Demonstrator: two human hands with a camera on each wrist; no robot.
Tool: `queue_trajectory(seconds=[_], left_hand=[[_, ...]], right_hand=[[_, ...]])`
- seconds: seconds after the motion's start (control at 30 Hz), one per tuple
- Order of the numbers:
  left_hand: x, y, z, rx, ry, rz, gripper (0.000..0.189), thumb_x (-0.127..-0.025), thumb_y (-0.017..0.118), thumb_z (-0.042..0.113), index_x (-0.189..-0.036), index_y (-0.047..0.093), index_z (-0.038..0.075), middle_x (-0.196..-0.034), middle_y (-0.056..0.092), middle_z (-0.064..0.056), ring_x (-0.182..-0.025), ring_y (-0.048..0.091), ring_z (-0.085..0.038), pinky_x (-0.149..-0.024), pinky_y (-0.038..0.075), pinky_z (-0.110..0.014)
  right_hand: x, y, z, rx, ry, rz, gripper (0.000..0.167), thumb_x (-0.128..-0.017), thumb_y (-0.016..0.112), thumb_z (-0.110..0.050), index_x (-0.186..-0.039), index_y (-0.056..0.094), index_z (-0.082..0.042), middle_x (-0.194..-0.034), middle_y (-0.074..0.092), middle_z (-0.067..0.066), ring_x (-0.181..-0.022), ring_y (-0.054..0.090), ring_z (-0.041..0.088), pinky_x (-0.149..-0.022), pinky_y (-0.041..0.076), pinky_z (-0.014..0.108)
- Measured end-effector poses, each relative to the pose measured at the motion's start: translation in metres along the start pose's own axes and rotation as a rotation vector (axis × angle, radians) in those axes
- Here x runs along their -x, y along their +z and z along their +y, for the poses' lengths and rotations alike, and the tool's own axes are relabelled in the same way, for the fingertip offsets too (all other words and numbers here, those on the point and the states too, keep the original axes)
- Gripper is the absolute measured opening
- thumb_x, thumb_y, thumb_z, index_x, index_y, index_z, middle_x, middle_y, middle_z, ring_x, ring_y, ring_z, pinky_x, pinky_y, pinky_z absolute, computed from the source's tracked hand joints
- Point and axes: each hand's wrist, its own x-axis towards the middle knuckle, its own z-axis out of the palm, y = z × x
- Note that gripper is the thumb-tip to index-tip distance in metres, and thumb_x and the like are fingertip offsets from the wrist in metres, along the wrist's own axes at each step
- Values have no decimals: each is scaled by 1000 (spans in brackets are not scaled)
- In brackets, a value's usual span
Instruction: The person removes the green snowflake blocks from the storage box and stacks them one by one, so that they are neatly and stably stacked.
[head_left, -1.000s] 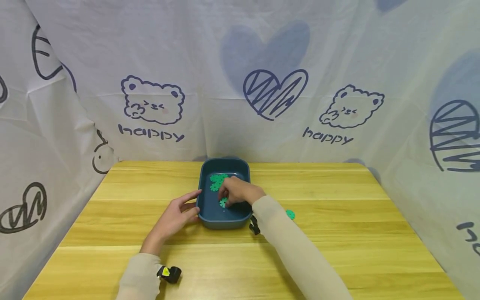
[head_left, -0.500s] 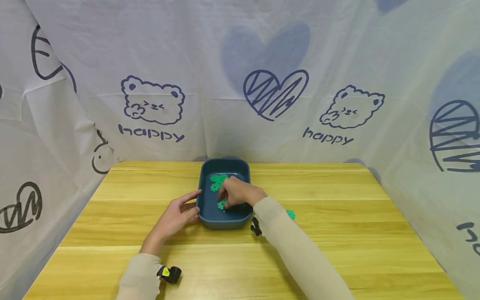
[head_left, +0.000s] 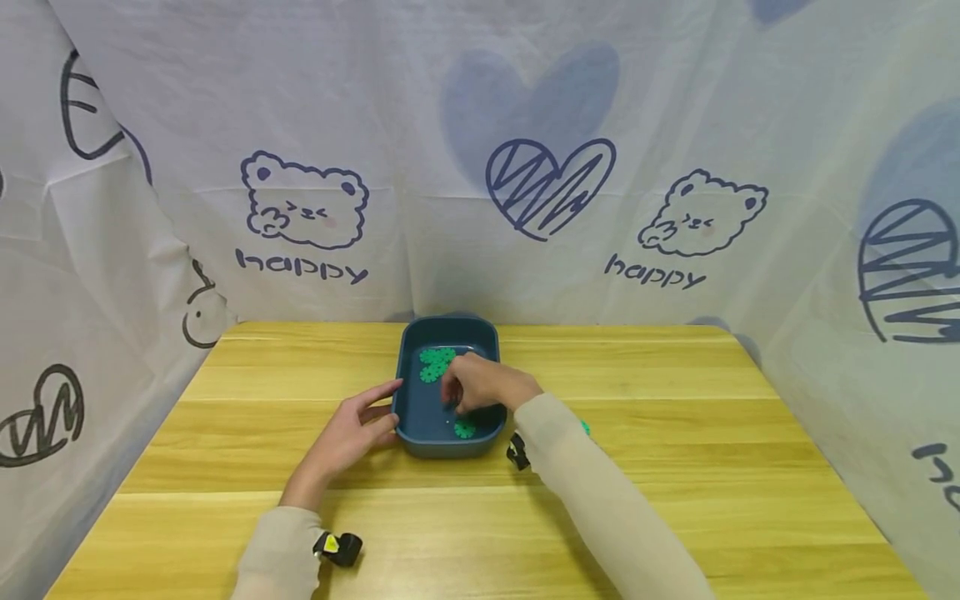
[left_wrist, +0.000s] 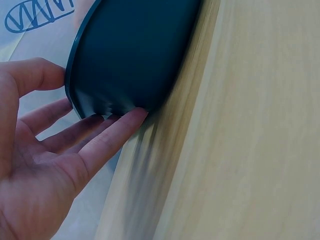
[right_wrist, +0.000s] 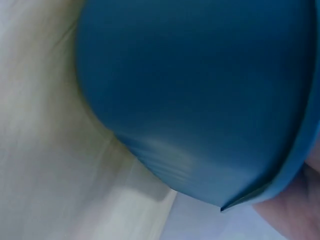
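Observation:
A dark blue plastic bin [head_left: 448, 450] stands on the wooden table. My left hand [head_left: 351, 435] touches its left wall with mostly straight, spread fingers; in the left wrist view the fingertips [left_wrist: 135, 116] rest against the bin wall. My right hand [head_left: 476, 383] reaches inside, fingers bent downward and slightly blurred. Just in front of its thumb, one green notched disc [head_left: 465, 428] lies near the front wall. Several more green notched discs [head_left: 435, 365] lie grouped toward the back of the bin. Whether the right fingertips hold anything is not visible; the right wrist view shows mainly the bin's outer wall.
Another green disc [head_left: 585, 428] lies on the table [head_left: 675, 467] right of the bin, partly covered by the right sleeve [head_left: 600, 492]. A white printed cloth [head_left: 450, 250] hangs behind the table, close to the bin's back.
The single green disc by the right fingers has moved right and toward the bin's front wall. My right hand has shifted slightly right. The left hand has stayed at the bin wall.

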Motion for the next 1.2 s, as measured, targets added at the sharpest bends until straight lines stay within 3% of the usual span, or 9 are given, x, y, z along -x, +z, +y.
queue_trajectory(seconds=[0.1, 0.33, 1.2], left_hand=[[0, 0, 0, -4, 0, 2, 59, -102, 56, 4, -158, 39, 2, -162, 37, -27, -137, 54, -47, -97, 62, -37], [1, 0, 2, -14, -12, 3, 58, -103, 55, 5, -158, 39, 4, -163, 36, -26, -138, 54, -46, -98, 62, -38], [1, 0, 1, 8, -23, -1, 58, -103, 54, 6, -159, 38, 6, -164, 36, -24, -139, 53, -45, -96, 63, -37]], right_hand=[[2, 0, -2, -4, 34, -65, 19, -81, 86, -6, -97, 80, -15, -92, 76, -3, -82, 65, 7, -75, 58, 20], [3, 2, -7, 15, 98, -144, 25, -78, 89, -4, -94, 77, -19, -92, 74, -3, -83, 64, 7, -75, 57, 21], [7, 5, -11, 60, 120, -170, 28, -75, 91, -5, -87, 75, -23, -87, 70, -5, -79, 60, 8, -69, 54, 21]])
